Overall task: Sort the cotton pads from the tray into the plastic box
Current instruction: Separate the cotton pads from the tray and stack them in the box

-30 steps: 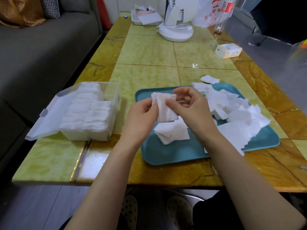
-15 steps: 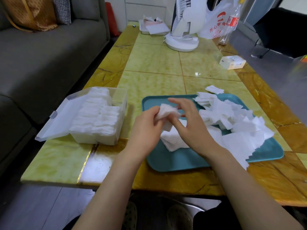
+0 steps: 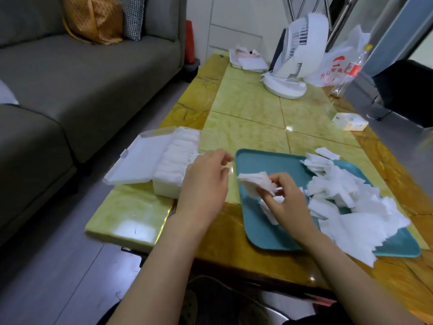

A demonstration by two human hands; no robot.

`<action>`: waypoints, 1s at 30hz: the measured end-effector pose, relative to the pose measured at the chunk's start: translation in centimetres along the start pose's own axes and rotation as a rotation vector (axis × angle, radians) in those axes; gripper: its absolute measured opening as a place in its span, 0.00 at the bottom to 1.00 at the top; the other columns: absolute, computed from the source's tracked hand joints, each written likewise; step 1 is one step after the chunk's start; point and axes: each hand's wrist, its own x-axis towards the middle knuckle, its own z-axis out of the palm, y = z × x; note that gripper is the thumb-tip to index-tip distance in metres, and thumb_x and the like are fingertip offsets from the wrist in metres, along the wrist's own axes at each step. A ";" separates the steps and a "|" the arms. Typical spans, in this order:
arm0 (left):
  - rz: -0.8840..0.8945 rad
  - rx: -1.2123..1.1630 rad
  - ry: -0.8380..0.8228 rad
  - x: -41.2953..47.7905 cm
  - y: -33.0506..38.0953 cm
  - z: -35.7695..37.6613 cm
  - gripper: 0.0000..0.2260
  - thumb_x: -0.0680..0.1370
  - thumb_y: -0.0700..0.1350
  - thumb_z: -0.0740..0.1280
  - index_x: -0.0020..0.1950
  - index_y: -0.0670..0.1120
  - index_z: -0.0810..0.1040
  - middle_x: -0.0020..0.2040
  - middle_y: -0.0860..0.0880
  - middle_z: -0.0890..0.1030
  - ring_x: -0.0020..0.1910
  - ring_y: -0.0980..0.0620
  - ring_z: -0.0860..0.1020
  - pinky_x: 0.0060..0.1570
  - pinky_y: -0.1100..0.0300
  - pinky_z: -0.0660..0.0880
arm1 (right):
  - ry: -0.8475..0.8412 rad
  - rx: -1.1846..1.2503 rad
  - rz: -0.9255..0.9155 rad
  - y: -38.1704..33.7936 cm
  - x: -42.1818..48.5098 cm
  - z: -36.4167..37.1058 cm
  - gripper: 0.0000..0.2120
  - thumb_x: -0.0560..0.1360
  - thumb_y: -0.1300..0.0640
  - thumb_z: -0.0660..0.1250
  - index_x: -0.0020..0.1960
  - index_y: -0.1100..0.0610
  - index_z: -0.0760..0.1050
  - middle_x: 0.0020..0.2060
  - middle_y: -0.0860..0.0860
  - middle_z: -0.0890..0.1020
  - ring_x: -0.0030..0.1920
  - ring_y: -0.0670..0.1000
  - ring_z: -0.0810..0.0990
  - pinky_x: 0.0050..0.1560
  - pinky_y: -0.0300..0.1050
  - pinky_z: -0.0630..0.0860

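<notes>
**Item:** bundle of cotton pads (image 3: 256, 184), fanned, centre of frame, above the left half of the teal tray (image 3: 257, 233).
**Holder:** right hand (image 3: 289, 202), grip pinching the bundle's right edge between thumb and fingers.
**Change:** half a second ago both hands worked this bundle together. The left hand (image 3: 203, 184) has since let go and shifted left, over the gap between tray and plastic box (image 3: 173, 170). Its grip is loosely spread with nothing visible in it; the fingertips are blurred.
**Plastic box:** left of centre, lid (image 3: 140, 160) hinged open, rows of pads already inside.
**Remaining:** loose pile (image 3: 346, 195) on the tray's right half; one stray pad (image 3: 326, 153) on the worktop (image 3: 246, 127) just beyond the tray.
**Assessment:** the bundle is gathered and probably goes to the box next. Much sorting is left.
</notes>
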 end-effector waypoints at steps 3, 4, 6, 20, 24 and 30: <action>-0.071 0.194 0.038 -0.4 -0.9 -2.3 0.12 0.80 0.42 0.60 0.62 0.49 0.74 0.59 0.49 0.76 0.60 0.47 0.71 0.59 0.53 0.66 | 0.039 -0.007 -0.012 -1.6 1.2 1.1 0.08 0.72 0.62 0.71 0.43 0.56 0.70 0.37 0.49 0.75 0.38 0.38 0.74 0.38 0.26 0.68; -0.092 0.289 0.030 -0.7 -1.4 -2.9 0.12 0.80 0.44 0.60 0.64 0.50 0.72 0.61 0.50 0.75 0.61 0.47 0.69 0.58 0.54 0.64 | 0.049 -0.004 -0.033 -2.6 1.9 1.6 0.09 0.72 0.61 0.71 0.43 0.55 0.70 0.36 0.48 0.76 0.37 0.38 0.74 0.37 0.26 0.68; -0.133 0.416 -0.014 -1.0 -2.1 -3.5 0.14 0.80 0.47 0.60 0.65 0.52 0.69 0.63 0.50 0.72 0.63 0.47 0.67 0.57 0.55 0.62 | 0.071 0.016 -0.063 -4.3 3.6 2.5 0.09 0.72 0.60 0.71 0.43 0.56 0.70 0.36 0.48 0.76 0.36 0.40 0.74 0.35 0.28 0.69; -0.191 0.404 -0.124 -1.6 -3.6 -4.8 0.14 0.80 0.50 0.60 0.65 0.50 0.69 0.65 0.49 0.70 0.65 0.46 0.64 0.57 0.53 0.65 | -0.277 -0.601 -0.130 -7.3 12.1 7.2 0.10 0.72 0.59 0.69 0.52 0.61 0.76 0.46 0.59 0.81 0.49 0.61 0.77 0.42 0.47 0.68; -0.194 0.383 -0.106 -1.5 -3.8 -4.7 0.14 0.80 0.49 0.61 0.65 0.50 0.69 0.65 0.49 0.70 0.65 0.46 0.64 0.57 0.54 0.64 | -0.486 -0.738 -0.170 -8.4 12.6 6.8 0.06 0.74 0.61 0.66 0.48 0.64 0.76 0.44 0.60 0.80 0.47 0.62 0.76 0.42 0.49 0.67; -0.194 0.337 -0.081 -1.7 -3.9 -4.6 0.13 0.80 0.48 0.62 0.64 0.49 0.69 0.64 0.49 0.70 0.65 0.46 0.64 0.57 0.55 0.64 | -0.558 -0.648 -0.202 -9.2 12.1 5.9 0.15 0.79 0.56 0.62 0.63 0.61 0.73 0.59 0.56 0.78 0.59 0.56 0.75 0.57 0.45 0.68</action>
